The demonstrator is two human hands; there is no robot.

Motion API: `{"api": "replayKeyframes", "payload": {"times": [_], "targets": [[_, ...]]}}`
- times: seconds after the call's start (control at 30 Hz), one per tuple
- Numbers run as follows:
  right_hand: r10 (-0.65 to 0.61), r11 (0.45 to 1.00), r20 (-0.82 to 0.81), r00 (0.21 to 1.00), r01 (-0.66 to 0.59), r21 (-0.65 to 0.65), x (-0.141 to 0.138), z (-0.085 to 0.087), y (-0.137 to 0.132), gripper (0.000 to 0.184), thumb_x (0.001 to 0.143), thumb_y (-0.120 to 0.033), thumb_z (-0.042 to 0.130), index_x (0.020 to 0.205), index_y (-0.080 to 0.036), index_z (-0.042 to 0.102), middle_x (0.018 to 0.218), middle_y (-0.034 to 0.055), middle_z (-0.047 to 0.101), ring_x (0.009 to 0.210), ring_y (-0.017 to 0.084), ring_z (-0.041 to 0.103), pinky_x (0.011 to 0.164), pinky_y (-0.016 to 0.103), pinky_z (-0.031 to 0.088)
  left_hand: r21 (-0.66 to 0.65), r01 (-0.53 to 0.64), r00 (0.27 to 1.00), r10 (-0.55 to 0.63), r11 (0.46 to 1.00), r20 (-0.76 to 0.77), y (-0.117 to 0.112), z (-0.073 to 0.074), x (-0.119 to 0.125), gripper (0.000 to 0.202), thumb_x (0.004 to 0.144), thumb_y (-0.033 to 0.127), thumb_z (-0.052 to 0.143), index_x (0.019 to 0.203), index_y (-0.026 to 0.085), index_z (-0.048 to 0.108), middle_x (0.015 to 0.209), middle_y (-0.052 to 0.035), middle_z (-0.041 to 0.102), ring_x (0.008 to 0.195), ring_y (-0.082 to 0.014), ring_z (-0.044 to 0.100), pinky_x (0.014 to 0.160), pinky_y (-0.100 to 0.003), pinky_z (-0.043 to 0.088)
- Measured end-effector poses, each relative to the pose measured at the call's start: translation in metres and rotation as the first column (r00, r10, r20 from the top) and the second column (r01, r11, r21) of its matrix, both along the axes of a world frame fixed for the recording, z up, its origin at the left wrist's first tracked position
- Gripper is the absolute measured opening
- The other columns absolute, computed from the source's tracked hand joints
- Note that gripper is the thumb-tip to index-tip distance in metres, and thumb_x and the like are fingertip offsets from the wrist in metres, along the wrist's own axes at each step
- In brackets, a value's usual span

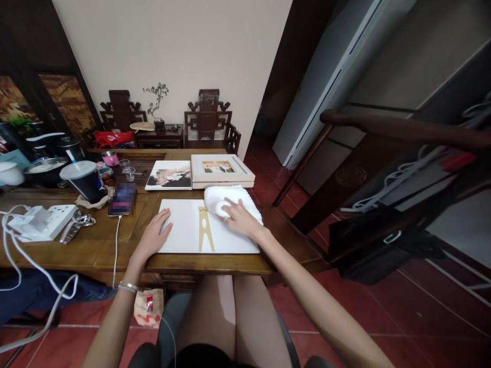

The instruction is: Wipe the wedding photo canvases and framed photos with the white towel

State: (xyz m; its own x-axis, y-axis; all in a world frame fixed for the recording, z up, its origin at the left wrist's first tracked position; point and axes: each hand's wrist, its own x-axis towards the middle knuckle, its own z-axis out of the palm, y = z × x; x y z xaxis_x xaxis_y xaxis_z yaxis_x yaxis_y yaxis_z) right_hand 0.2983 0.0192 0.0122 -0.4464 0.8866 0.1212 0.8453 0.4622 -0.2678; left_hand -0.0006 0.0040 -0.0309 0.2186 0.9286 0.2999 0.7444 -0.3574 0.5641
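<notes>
A flat white panel (182, 230) lies at the table's front edge, with a yellowish A-shaped figure (206, 232) down its middle. I cannot tell whether the figure is printed or a separate piece. On the panel's left edge rests my left hand (156, 231), fingers stretched out and holding nothing. My right hand (240, 220) presses on a folded white towel (224, 197), its fingers bent into the cloth. The towel covers the panel's upper right corner and hangs over its right side.
Behind the panel lie a photo book (169, 176) and a cream box (222, 179) with a picture. To the left are a phone (121, 199) on a cable, a lidded cup (86, 181), a power strip (49, 222) and metal clippers (76, 225). A wooden chair (345, 174) stands right.
</notes>
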Motion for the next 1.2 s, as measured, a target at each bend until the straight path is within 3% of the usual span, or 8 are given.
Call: {"api": "replayKeyframes", "payload": {"times": [0.23,0.33,0.43,0.7,0.8,0.9,1.1,1.2], "targets": [[0.139,0.99,-0.038,0.99,-0.14,-0.009,0.018,-0.004,-0.12,0.029,0.065,0.0,0.043,0.081,-0.018,0.061,0.143,0.0109,0.047,0.145,0.03,0.012,0.115,0.062,0.007,0.0,0.016,1.0,-0.016,1.0,0.012,0.001,-0.001,0.001,0.052,0.091,0.042,0.039,0.132,0.012,0.052,0.145,-0.0143,0.046,0.136,-0.0238,0.04,0.116,-0.043,0.027],[0.172,0.983,-0.042,0.984,-0.174,-0.058,0.021,0.001,-0.145,0.034,0.059,0.001,0.042,0.08,-0.019,0.06,0.148,0.0064,0.042,0.146,0.029,0.008,0.115,0.063,0.006,0.002,0.025,1.0,-0.025,1.0,0.017,0.001,-0.002,0.001,0.052,0.091,0.042,0.04,0.132,0.012,0.052,0.144,-0.0143,0.046,0.136,-0.0243,0.04,0.115,-0.043,0.028],[0.157,0.984,-0.035,0.987,-0.159,-0.077,0.021,0.002,-0.129,0.035,0.062,0.002,0.041,0.083,-0.019,0.06,0.143,0.0115,0.048,0.145,0.029,0.014,0.114,0.062,0.012,0.003,0.034,0.999,-0.034,0.999,0.017,0.001,-0.002,0.001,0.051,0.091,0.041,0.04,0.132,0.014,0.052,0.145,-0.0129,0.046,0.137,-0.0245,0.039,0.115,-0.044,0.028],[-0.027,1.0,0.031,0.999,0.028,-0.008,0.001,-0.005,0.0,0.028,0.084,-0.011,0.043,0.106,-0.01,0.061,0.123,0.0221,0.06,0.141,0.035,0.025,0.107,0.065,0.019,-0.009,0.022,0.999,-0.022,1.0,0.026,0.0,0.0,0.0,0.051,0.091,0.041,0.04,0.131,0.012,0.053,0.144,-0.0139,0.046,0.136,-0.0238,0.04,0.115,-0.043,0.028],[-0.057,0.998,0.036,0.998,0.056,0.023,-0.007,-0.005,0.009,0.028,0.086,-0.013,0.044,0.108,-0.009,0.061,0.124,0.0234,0.059,0.14,0.036,0.025,0.107,0.065,0.019,-0.004,0.007,0.999,-0.007,1.0,0.039,0.0,-0.001,0.001,0.051,0.09,0.041,0.04,0.13,0.012,0.054,0.145,-0.0142,0.046,0.137,-0.0242,0.04,0.116,-0.042,0.027],[-0.009,1.0,0.013,1.0,0.008,0.028,-0.007,-0.007,-0.022,0.026,0.082,-0.01,0.045,0.101,-0.011,0.063,0.128,0.0213,0.058,0.141,0.035,0.023,0.109,0.066,0.016,0.007,0.003,0.999,-0.003,1.0,0.036,0.001,-0.002,0.001,0.05,0.09,0.041,0.04,0.13,0.013,0.054,0.144,-0.014,0.047,0.136,-0.0245,0.04,0.115,-0.044,0.028],[0.111,0.992,-0.045,0.993,-0.113,-0.057,0.009,0.001,-0.134,0.032,0.065,0.0,0.043,0.082,-0.02,0.061,0.148,0.0041,0.041,0.145,0.032,0.01,0.114,0.066,0.009,0.018,0.011,1.0,-0.012,1.0,0.009,0.003,-0.005,0.0,0.05,0.091,0.041,0.039,0.131,0.014,0.053,0.144,-0.0132,0.047,0.136,-0.0248,0.04,0.115,-0.045,0.028],[0.139,0.977,-0.023,0.99,-0.141,-0.16,0.019,0.012,-0.152,0.036,0.063,0.002,0.043,0.083,-0.022,0.061,0.146,0.0038,0.045,0.145,0.028,0.011,0.116,0.06,0.014,0.016,0.018,1.0,-0.018,1.0,-0.005,0.003,-0.005,0.0,0.051,0.091,0.042,0.038,0.131,0.014,0.053,0.144,-0.0134,0.047,0.136,-0.0253,0.04,0.115,-0.045,0.028]]}}
